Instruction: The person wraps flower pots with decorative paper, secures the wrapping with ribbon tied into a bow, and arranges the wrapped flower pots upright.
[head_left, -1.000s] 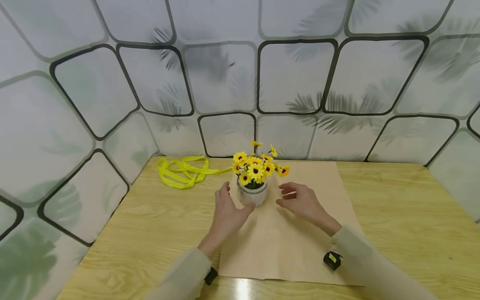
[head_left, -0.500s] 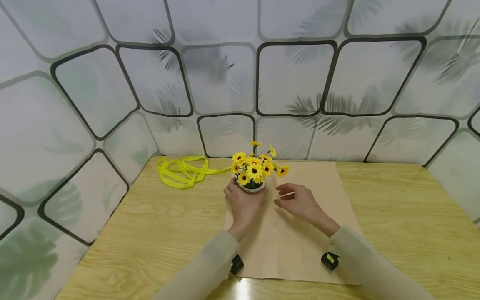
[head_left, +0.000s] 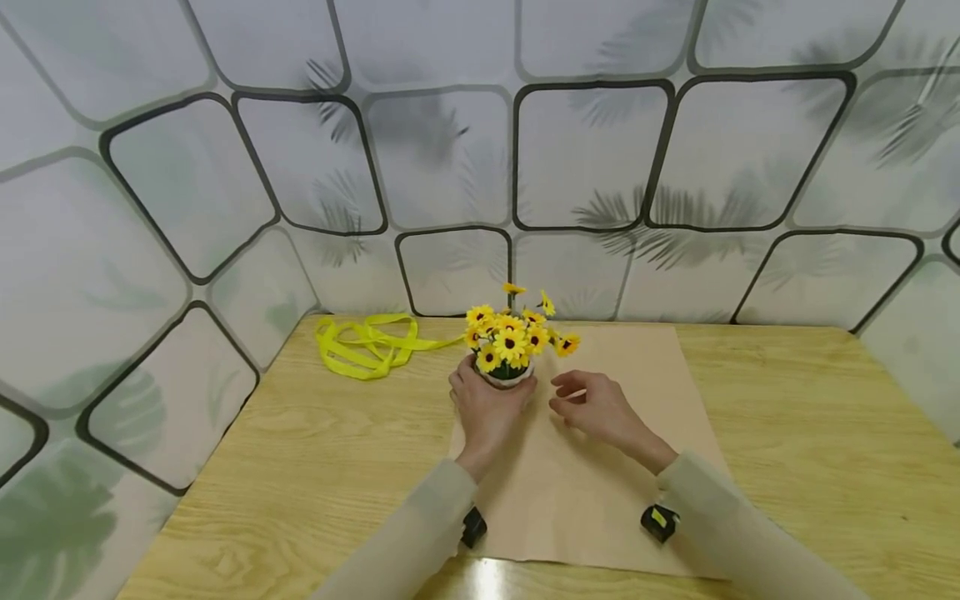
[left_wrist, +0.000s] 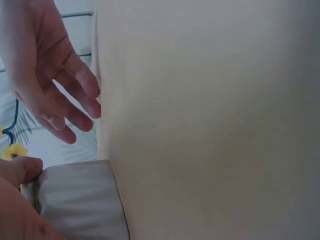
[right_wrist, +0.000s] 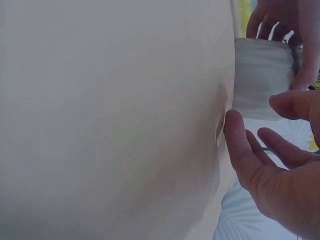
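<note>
A potted plant with yellow artificial-looking daisies (head_left: 510,343) stands upright on a sheet of brown paper (head_left: 577,517). My left hand (head_left: 489,410) grips its whitish pot (left_wrist: 82,197) near the rim, thumb on the near side and fingers round the far left. Just right of the pot is my right hand (head_left: 603,408), holding nothing, its fingers loosely bent. In the right wrist view one fingertip of the right hand (right_wrist: 285,175) is right at the paper's surface, and the thumb points toward the pot.
A loose tangle of yellow ribbon (head_left: 423,343) lies on the wooden table (head_left: 300,467) at the back left, its end running toward the pot. Behind the table hangs a patterned curtain-like backdrop (head_left: 450,150). The paper reaches close to the table's front edge.
My left hand has moved right and closed round the pot, which it stood beside with spread fingers a second ago. The right hand has barely moved; the pot stays in place.
</note>
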